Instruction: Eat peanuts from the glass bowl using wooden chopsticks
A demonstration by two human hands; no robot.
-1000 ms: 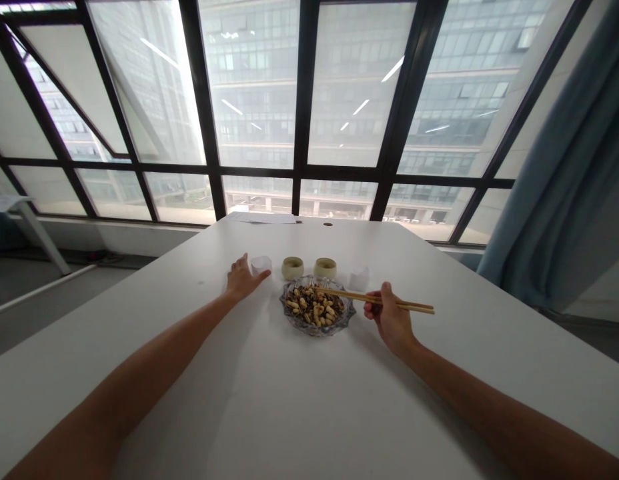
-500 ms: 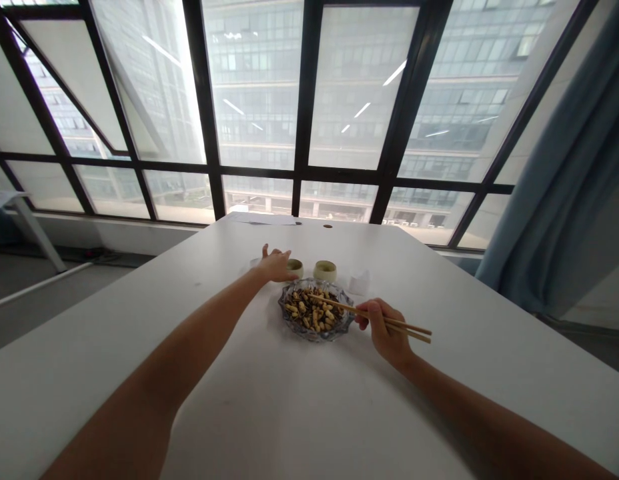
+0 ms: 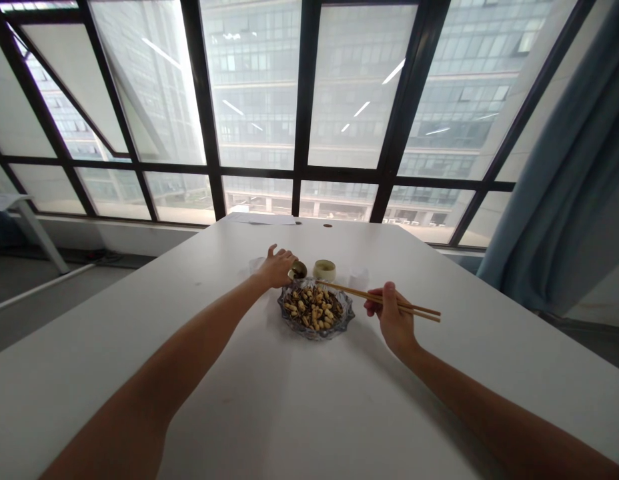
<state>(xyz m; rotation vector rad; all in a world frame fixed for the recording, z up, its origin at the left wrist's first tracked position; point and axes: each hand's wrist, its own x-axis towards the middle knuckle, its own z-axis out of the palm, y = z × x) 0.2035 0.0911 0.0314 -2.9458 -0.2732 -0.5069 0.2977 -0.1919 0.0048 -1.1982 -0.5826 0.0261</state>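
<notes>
My left hand (image 3: 278,267) grips a small greenish cup (image 3: 299,268) and tilts it toward the right; dark bits show inside its mouth. Between the fingers of my right hand (image 3: 393,313) is a pair of wooden chopsticks (image 3: 359,291), whose tips hover over the far rim of a scalloped glass bowl (image 3: 315,335). Peanuts in their shells and dark sunflower seeds (image 3: 314,307) fill the bowl. A second cup (image 3: 324,270) of the same kind stands upright just behind the bowl. My left fingertips are partly hidden behind the tilted cup.
Pale, see-through items lie left (image 3: 255,265) and right (image 3: 358,277) of the cups; their kind is unclear. Papers (image 3: 264,219) and a small dark disc (image 3: 328,225) lie at the far end of the white table (image 3: 229,413). Windows stand beyond, and a blue curtain (image 3: 554,180) hangs right.
My left hand has tipped the left cup over toward the right. The chopstick tips have risen from the peanuts to the bowl's far rim, and my right hand has shifted slightly right.
</notes>
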